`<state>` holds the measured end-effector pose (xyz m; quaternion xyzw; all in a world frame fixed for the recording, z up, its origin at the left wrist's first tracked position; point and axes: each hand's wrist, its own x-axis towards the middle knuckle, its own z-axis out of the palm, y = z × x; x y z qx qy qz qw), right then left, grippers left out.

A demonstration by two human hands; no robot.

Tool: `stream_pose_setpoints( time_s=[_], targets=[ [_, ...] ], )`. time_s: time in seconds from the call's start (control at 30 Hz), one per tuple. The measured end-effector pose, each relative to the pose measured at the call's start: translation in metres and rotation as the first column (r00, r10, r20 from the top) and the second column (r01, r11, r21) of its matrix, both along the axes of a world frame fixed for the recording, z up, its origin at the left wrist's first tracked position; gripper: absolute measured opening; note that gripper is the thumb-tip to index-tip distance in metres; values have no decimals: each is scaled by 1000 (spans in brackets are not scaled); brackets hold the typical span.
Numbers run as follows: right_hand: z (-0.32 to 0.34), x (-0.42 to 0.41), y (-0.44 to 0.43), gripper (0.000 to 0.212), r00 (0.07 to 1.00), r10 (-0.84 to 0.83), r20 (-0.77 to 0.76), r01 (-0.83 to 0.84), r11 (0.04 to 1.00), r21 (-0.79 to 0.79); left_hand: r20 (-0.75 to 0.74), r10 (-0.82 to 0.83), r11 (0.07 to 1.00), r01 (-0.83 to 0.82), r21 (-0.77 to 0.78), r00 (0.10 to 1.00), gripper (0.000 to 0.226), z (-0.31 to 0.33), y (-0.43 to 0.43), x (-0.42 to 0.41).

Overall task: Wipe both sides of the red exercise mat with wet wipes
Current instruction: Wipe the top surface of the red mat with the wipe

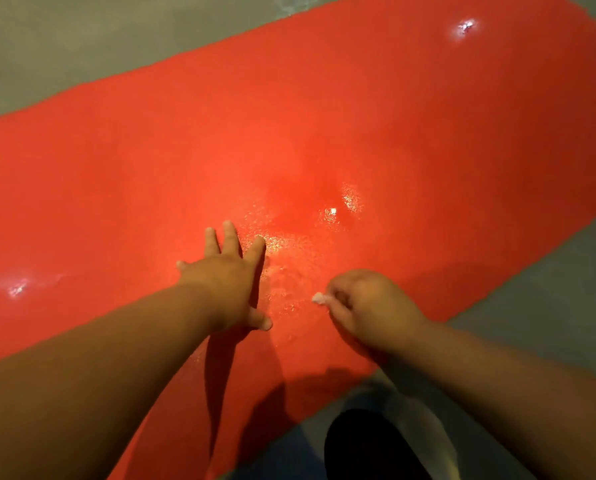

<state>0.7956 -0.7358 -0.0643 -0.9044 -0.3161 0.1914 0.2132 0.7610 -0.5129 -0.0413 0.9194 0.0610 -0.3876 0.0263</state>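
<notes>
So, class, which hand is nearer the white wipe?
Right. The right hand pinches the wipe in its fingers; the left hand lies flat on the red mat, left of the wipe, apart from it.

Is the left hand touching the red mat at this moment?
Touching. The head view shows the left hand spread flat on the red mat, and its shadow meets the hand's edge without any gap.
</notes>
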Motion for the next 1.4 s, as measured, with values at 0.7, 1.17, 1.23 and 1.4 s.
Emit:
stream_pose_setpoints(
  time_s=[0.7, 1.17, 1.23, 1.4],
  targets=[
    [4, 112, -62, 32, 795, -549, 259, 593, 792, -144, 1, 142, 988, -142, 52, 990, 133, 2, 30, 0],
    [-3, 80, 28, 32, 973, -176, 152, 195, 974, -119, -11, 72, 994, -71, 87, 997, 121, 11, 37, 7],
    [1, 116, 5, 30, 873, -429, 233, 464, 877, -125, 114, 38, 994, -49, 103, 993, 95, 17, 45, 11],
    [-5, 64, 53, 17, 944, -276, 180, 297, 950, -99, 167, 213, 977, -213, -17, 963, 113, 2, 63, 16]
  ],
)
